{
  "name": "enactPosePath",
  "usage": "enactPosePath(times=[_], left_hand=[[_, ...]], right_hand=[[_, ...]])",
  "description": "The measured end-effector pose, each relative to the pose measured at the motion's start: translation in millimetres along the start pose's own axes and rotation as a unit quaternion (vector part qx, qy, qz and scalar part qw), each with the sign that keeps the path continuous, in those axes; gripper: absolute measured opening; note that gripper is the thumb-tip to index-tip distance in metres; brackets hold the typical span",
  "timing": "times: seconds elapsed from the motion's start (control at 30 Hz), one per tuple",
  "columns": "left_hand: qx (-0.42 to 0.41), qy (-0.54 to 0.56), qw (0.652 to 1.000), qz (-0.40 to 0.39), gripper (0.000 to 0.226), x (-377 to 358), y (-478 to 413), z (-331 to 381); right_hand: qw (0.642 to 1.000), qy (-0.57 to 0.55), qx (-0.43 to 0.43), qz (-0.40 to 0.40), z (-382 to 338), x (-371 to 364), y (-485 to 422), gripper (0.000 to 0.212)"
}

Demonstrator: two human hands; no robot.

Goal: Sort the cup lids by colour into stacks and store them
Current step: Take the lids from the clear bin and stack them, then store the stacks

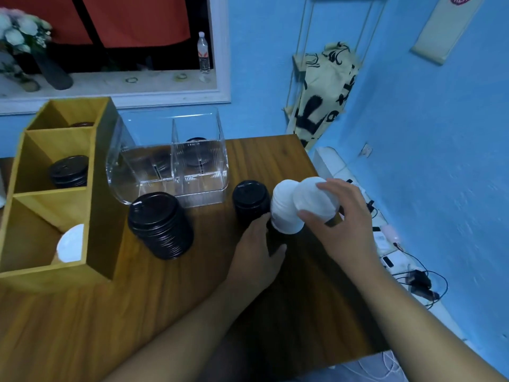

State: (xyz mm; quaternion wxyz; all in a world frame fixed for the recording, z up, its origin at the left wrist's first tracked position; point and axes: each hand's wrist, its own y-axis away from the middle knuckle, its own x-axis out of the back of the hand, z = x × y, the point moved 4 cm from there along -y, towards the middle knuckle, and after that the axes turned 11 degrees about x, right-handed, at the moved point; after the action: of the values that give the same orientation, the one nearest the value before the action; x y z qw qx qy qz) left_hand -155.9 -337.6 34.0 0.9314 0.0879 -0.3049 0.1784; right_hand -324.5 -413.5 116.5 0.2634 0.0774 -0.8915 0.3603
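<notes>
Holding white lids [314, 201] in the right hand [344, 227], fingers curled round them | left hand [256, 252] grips the dark bottom of a white lid stack [285, 213] touching them | small black lid stack [250, 198] just left, on the wooden table [82, 326] | big black lid stack [161, 224] beside the yellow wooden box [41, 274].

The room is dim, with a cool blue cast over everything, and the window [110, 37] glass shows black. Soft highlights glint on the clear plastic box [170, 161] and on the rims of the black lid stack [159, 224]. A broad dark shadow lies on the table [82, 312] between the 2 forearms [407, 307]. The white lids [303, 205] wash out, with little surface detail. The wall [454, 175] smears into streaks toward the right edge. Wide-angle distortion bends the table edges, and fine detail is soft throughout.
</notes>
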Motion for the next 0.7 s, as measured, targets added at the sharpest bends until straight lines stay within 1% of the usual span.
enactPosePath(times=[0.13, 0.2, 0.3, 0.4, 0.53, 0.63, 0.7], left_hand=[[0.007, -0.003, 1.000, 0.024, 0.071, -12.9, -7.8, -0.5], [0.001, -0.005, 0.999, 0.033, 0.070, -15.2, -10.5, -0.3], [-0.002, -0.003, 0.999, 0.044, 0.074, -17.3, -16.2, 0.3], [-0.022, -0.019, 0.998, 0.052, 0.078, -20.9, -23.3, 4.8], [-0.021, -0.031, 0.997, 0.066, 0.082, -28.0, -30.2, 11.6], [-0.011, -0.025, 0.996, 0.081, 0.074, -30.6, -33.3, 15.9], [-0.013, -0.030, 0.995, 0.092, 0.072, -31.0, -35.7, 17.0]], right_hand=[[1.000, 0.019, 0.015, -0.016, 20.4, -18.3, -23.5, 0.058], [0.999, 0.015, 0.013, -0.038, 30.1, -29.8, -32.4, 0.057], [0.997, 0.016, 0.011, -0.081, 38.8, -41.5, -35.5, 0.056], [0.994, 0.021, 0.016, -0.105, 42.5, -45.3, -31.3, 0.056], [0.989, 0.044, 0.060, -0.130, 44.5, -50.7, -26.4, 0.054], [0.979, 0.093, 0.108, -0.142, 42.7, -54.6, -21.7, 0.054], [0.974, 0.117, 0.132, -0.140, 42.6, -55.5, -20.1, 0.055]])
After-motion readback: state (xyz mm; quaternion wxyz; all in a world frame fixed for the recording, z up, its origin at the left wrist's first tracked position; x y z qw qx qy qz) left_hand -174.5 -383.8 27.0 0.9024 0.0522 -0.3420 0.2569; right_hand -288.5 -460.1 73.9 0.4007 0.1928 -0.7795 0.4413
